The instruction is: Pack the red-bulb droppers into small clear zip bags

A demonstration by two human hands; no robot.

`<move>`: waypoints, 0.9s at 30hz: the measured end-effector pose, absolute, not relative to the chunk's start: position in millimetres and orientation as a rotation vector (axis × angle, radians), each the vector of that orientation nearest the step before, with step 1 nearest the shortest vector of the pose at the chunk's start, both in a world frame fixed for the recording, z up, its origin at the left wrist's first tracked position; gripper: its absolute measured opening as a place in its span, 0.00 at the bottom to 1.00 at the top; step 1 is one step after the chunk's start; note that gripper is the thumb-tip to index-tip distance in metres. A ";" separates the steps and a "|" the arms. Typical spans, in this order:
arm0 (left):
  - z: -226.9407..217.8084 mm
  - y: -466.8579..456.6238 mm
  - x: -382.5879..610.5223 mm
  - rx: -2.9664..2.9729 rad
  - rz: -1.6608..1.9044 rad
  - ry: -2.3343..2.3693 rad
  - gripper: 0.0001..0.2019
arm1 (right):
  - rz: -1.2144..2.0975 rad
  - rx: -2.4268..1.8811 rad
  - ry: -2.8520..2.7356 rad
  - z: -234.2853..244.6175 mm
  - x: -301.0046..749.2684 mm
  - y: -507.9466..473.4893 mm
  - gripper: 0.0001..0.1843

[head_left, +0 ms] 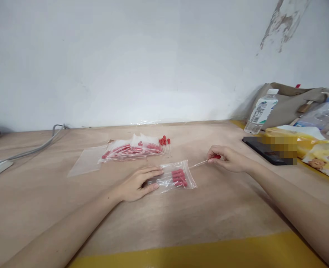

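Note:
My left hand lies flat on the left end of a small clear plastic bag that holds several glass droppers with red bulbs. My right hand pinches the red bulb of one glass dropper. Its glass tip points left at the bag's open right end. Behind the bag lies a pile of filled bags and loose red-bulbed droppers. An empty clear bag rests flat to the left of that pile.
The wooden table has a yellow strip along its front edge. At the right are a black phone, a water bottle, a yellow wipes pack and a beige bag. A grey cable runs at the far left.

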State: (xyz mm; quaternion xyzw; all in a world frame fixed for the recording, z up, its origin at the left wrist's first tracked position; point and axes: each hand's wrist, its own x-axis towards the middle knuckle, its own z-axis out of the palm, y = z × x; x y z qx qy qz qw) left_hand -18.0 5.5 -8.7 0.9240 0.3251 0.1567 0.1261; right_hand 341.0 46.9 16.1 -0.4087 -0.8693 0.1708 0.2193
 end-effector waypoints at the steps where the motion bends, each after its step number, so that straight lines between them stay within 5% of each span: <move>1: -8.7 5.6 -18.0 2.690 0.458 0.944 0.21 | 0.462 -1.123 -2.399 15.7 338.6 46.0 0.08; 27: -7.7 5.4 -17.1 2.693 0.441 0.954 0.22 | 0.768 -1.007 -2.159 -16.7 290.6 37.3 0.10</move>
